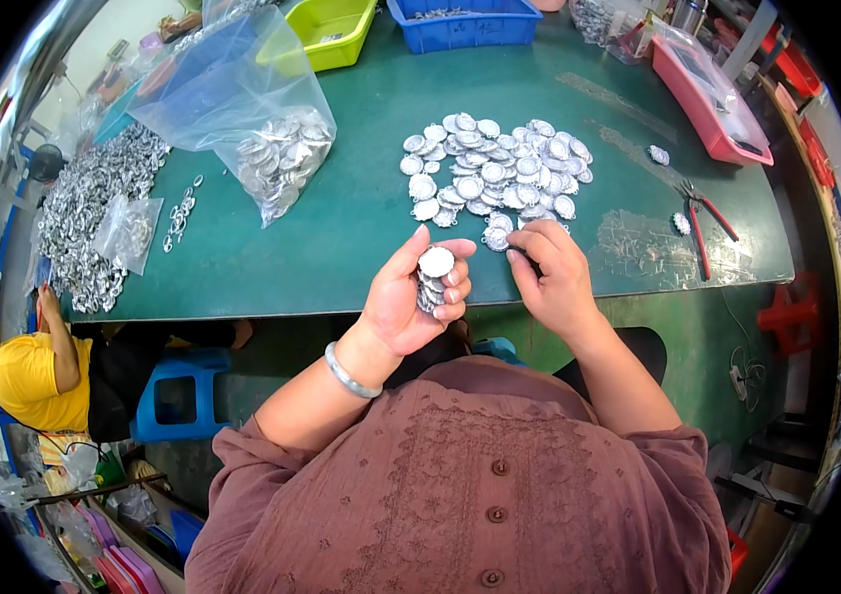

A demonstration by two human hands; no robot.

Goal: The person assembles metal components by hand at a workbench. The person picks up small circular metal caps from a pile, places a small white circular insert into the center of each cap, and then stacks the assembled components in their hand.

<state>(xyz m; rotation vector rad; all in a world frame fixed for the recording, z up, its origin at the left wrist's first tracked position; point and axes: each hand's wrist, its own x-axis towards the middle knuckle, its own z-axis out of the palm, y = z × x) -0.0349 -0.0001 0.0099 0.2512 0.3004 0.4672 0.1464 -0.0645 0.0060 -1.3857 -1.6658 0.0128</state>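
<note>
My left hand (406,295) is closed around a small stack of round silver pendants (435,262), with the flat pale face of the top one turned up. Just to its right, my right hand (553,274) has thumb and fingers curled together at the edge of a silver pendant (496,236) on the table. That pendant lies at the near side of a loose pile of similar scalloped pendants (480,168), many with small loops on the rim. My right fingertips partly cover the nearest pieces.
Left are a heap of silver metal links (103,213) and a clear bag of pendants (287,148). Red-handled pliers (699,226) lie right, near a pink tray (712,99). Green (331,30) and blue bins (465,30) stand far back. A person in yellow (39,381) sits left.
</note>
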